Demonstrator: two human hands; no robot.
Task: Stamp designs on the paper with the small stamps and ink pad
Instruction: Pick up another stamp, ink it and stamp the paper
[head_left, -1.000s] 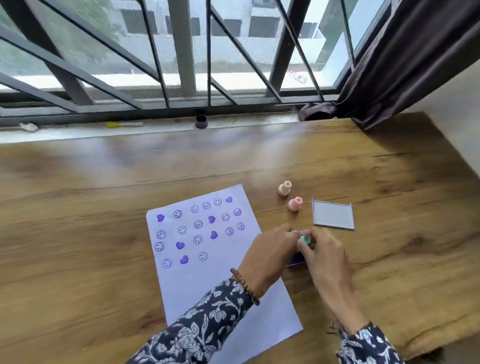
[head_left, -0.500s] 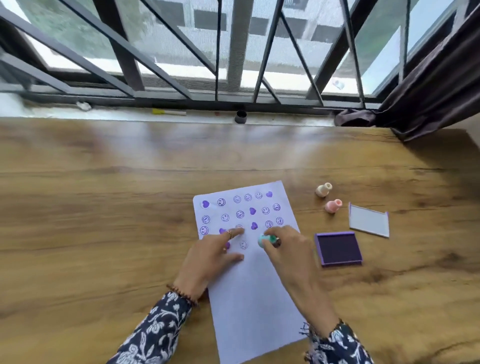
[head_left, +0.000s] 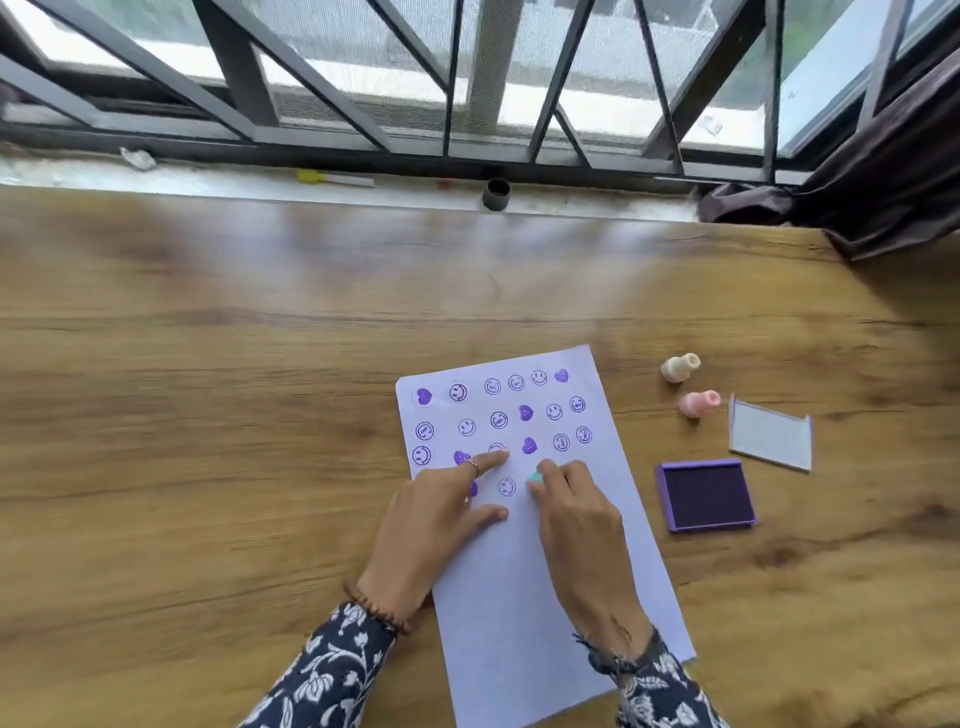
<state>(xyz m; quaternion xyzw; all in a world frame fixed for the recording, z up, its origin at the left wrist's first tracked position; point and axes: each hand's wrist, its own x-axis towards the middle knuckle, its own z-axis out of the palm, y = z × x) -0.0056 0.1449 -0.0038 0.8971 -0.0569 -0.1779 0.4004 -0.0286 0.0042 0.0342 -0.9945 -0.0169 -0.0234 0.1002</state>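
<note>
A white sheet of paper (head_left: 519, 597) lies on the wooden table, its upper half covered with purple smiley and heart prints. My right hand (head_left: 576, 525) is closed on a small teal stamp (head_left: 535, 477), pressing it down on the paper just right of the lowest smiley. My left hand (head_left: 441, 514) rests flat on the sheet's left part, fingers spread, forefinger pointing at the prints. The open purple ink pad (head_left: 706, 494) sits right of the paper.
A cream stamp (head_left: 679, 368) and a pink stamp (head_left: 698, 404) lie on their sides above the ink pad. The pad's clear lid (head_left: 771, 439) lies to their right. A barred window and sill run along the far edge, a dark curtain (head_left: 883, 171) at the right.
My right hand carried the teal stamp from the ink pad left onto the paper. My left hand left the pad and settled flat on the sheet. The camera view shifted.
</note>
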